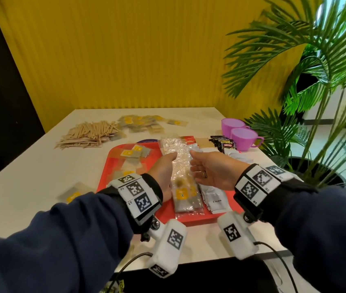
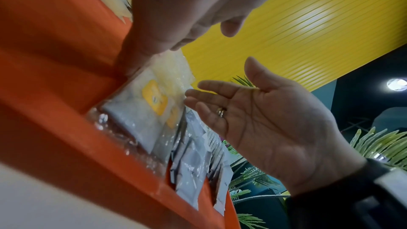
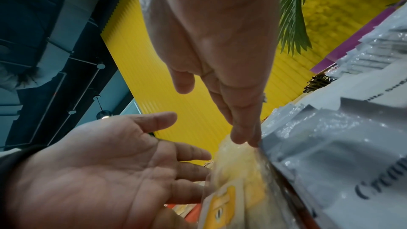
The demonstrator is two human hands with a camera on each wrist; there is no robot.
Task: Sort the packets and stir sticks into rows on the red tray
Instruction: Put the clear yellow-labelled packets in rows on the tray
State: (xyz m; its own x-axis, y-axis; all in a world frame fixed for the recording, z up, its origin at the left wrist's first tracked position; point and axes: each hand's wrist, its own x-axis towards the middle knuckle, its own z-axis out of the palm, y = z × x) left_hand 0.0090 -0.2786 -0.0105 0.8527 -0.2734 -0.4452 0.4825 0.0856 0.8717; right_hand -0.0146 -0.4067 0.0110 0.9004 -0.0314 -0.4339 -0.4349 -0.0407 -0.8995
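Two hands, left hand (image 1: 163,168) and right hand (image 1: 212,172), fingers straight, flank yellow-labelled packets (image 1: 186,193) beside white "Cream" sachets (image 1: 216,200).

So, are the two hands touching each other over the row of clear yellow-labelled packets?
Apart. The head view shows packets between the left hand and right hand; both wrist views show yellow wall between their fingers.

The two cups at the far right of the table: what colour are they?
Purple, both cups, standing side by side beyond the red tray. The head view shows them best.
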